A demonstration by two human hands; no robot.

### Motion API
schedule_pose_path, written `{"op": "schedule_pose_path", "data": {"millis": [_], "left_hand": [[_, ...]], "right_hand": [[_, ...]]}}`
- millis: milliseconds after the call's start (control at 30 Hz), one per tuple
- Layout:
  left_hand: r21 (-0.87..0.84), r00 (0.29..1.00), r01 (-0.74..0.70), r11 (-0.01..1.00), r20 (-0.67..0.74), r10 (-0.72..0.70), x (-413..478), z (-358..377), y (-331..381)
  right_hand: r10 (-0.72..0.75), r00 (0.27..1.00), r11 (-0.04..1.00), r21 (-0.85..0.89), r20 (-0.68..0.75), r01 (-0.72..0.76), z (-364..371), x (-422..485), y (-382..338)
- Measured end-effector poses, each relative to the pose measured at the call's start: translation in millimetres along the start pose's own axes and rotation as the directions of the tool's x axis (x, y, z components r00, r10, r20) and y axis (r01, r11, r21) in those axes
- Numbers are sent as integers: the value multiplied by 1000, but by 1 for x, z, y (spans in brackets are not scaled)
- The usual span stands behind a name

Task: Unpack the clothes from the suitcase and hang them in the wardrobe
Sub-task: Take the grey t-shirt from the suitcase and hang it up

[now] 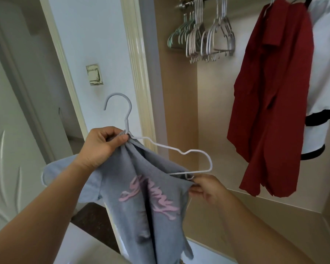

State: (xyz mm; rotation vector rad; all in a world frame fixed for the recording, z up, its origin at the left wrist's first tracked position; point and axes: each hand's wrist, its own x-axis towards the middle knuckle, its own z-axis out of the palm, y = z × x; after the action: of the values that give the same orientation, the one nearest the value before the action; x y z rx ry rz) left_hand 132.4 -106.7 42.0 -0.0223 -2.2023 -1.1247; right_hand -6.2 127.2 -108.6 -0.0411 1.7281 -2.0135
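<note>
left hand (pixel 101 145), 9 o'clock, pinches the grey t-shirt (pixel 141 197) collar against the white hanger (pixel 126 122) neck. right hand (pixel 206 189), 5 o'clock, grips shirt fabric at the hanger's lower bar. t-shirt hangs toward 6. red shirt (pixel 274 92) hung in the wardrobe, 2 o'clock.

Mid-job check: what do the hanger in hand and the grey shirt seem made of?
Hanger: likely thin wire under a matte pale coating, judging by its slim bent outline. Grey shirt: soft knit, perhaps cotton jersey; it bunches and drapes in folds. Pink lettering looks printed on.
</note>
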Motion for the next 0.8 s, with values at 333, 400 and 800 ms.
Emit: {"op": "schedule_pose_path", "data": {"millis": [333, 400, 800], "left_hand": [[39, 997, -77, 996, -17, 78, -5, 6, -8], [68, 996, -89, 994, -19, 90, -5, 5, -9], [-151, 993, 63, 986, -90, -78, -17, 24, -25]], "right_hand": [[-63, 966, 994, 70, -250, 83, -27, -2, -38], [-82, 945, 992, 62, -318, 107, -33, -4, -48], [-639, 763, 579, -714, -97, 394, -28, -27, -103]]}}
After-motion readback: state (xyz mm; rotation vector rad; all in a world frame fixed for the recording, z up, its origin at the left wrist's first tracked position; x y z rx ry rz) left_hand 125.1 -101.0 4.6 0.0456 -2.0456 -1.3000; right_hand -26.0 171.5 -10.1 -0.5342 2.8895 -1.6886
